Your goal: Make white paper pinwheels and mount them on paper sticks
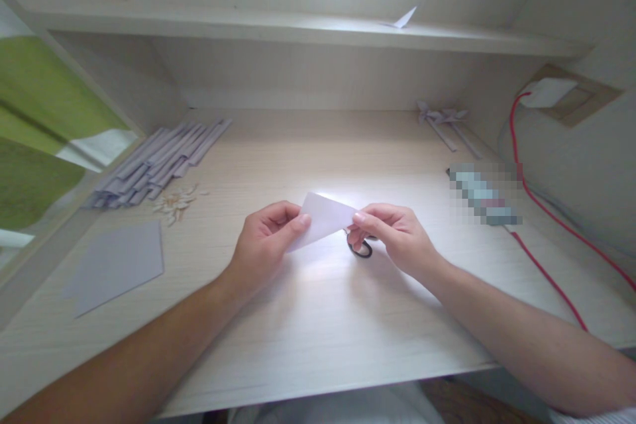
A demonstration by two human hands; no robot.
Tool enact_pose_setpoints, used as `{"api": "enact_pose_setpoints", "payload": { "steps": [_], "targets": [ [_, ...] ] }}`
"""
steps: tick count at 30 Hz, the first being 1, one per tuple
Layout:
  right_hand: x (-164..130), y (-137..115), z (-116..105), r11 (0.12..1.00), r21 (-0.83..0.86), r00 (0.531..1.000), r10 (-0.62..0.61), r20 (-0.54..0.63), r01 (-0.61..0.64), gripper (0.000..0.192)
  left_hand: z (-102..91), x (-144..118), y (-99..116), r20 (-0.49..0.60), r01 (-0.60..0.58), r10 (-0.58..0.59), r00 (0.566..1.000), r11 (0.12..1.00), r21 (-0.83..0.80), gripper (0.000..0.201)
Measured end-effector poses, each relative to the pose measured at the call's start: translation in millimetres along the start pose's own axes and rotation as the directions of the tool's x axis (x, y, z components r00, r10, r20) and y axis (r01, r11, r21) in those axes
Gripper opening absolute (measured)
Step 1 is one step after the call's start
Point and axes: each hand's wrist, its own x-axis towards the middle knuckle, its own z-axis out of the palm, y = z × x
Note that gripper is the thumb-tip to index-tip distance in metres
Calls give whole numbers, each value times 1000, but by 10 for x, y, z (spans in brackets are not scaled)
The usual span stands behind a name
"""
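A small folded piece of white paper is held just above the light wooden desk, pinched from both sides. My left hand grips its left end between thumb and fingers. My right hand holds its right end with the fingertips. Under my right hand lie scissors, of which only a dark handle loop shows; whether the hand touches them I cannot tell.
A pile of rolled paper sticks and small paper scraps lie at the back left. A flat grey sheet lies front left. Paper pinwheels rest back right. A red cable runs along the right side. A shelf holds a paper scrap.
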Motion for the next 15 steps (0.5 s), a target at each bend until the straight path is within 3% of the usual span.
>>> {"api": "enact_pose_setpoints", "payload": {
  "steps": [5, 15],
  "targets": [
    [-2, -25, 19, 1000, 1, 995, -31, -96, 31, 34, -24, 2, -58, 177, 5, -19, 984, 997, 78, 28],
    [-40, 0, 102, 999, -32, 1000, 9, -15, -9, 27, 31, -77, -96, 203, 1, -27, 979, 992, 127, 29]
  ]
}}
